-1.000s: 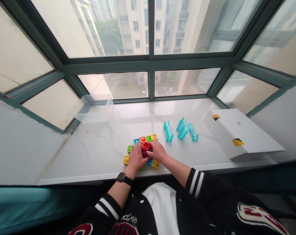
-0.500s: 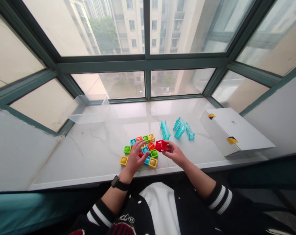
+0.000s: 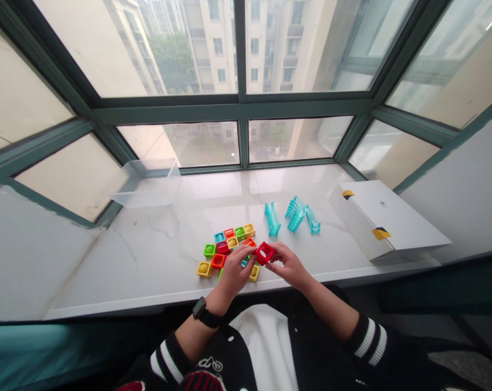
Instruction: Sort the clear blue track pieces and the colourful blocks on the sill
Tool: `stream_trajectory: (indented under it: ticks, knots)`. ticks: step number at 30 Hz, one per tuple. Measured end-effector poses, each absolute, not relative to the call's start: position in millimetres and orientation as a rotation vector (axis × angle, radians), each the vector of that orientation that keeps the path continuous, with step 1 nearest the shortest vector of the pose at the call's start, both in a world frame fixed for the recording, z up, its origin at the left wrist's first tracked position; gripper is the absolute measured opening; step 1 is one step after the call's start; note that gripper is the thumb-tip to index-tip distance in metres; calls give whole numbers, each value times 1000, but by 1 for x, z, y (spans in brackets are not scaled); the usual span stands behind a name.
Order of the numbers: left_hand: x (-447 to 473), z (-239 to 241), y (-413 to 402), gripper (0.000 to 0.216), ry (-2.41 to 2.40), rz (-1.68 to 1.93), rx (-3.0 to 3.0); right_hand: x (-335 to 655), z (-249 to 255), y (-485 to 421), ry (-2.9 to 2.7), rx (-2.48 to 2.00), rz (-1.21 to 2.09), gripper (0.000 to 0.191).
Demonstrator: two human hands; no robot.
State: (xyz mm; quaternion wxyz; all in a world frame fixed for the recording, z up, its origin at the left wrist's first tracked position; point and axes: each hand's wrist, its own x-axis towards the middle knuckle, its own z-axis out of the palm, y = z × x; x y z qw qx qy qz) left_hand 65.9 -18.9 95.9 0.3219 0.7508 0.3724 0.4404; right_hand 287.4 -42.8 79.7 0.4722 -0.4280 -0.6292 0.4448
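A red cube-shaped toy block (image 3: pixel 264 253) with a round opening is held up between my two hands. My right hand (image 3: pixel 289 264) grips its right side with thumb and fingers. From the left, my left hand (image 3: pixel 238 268) closes its fingertips on the block's other side. Below and left of it lie several coloured blocks on the sill, among them a yellow block (image 3: pixel 204 269), a green block (image 3: pixel 209 250), an orange block (image 3: pixel 218 261) and a blue block (image 3: pixel 219 238). My left hand covers some of them.
Translucent turquoise track pieces (image 3: pixel 296 214) lie behind my right hand on the marble-look sill (image 3: pixel 148 260). At the back left sits a clear plastic bin (image 3: pixel 148 190). A white box (image 3: pixel 388 217) with yellow-black tabs stands at the right. Window panes rise behind.
My left hand has moved right from over the blocks to the red block. My right hand has drawn the block slightly nearer and turned it, so its round opening shows.
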Motion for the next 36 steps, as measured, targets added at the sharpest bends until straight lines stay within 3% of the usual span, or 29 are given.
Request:
stream_trajectory:
  ticks: [7, 15, 25, 31, 36]
  knots:
    - [75, 98, -27, 16, 1024, 1138, 1891, 290, 77, -53, -1649, -1082, 955, 76]
    - [75, 88, -17, 23, 1033, 1002, 1993, 295, 77, -52, -1584, -1220, 915, 64]
    - [55, 28, 24, 62, 1614, 607, 2443, 364, 58, -51, -1339, -1568, 746, 70]
    - [55, 19, 22, 65, 1666, 475, 2492, 402, 40, -46, -1192, -1708, 654, 78]
    - [55, 21, 22, 64, 1670, 474, 2499, 412, 11, -32, -1240, -1792, 513, 73]
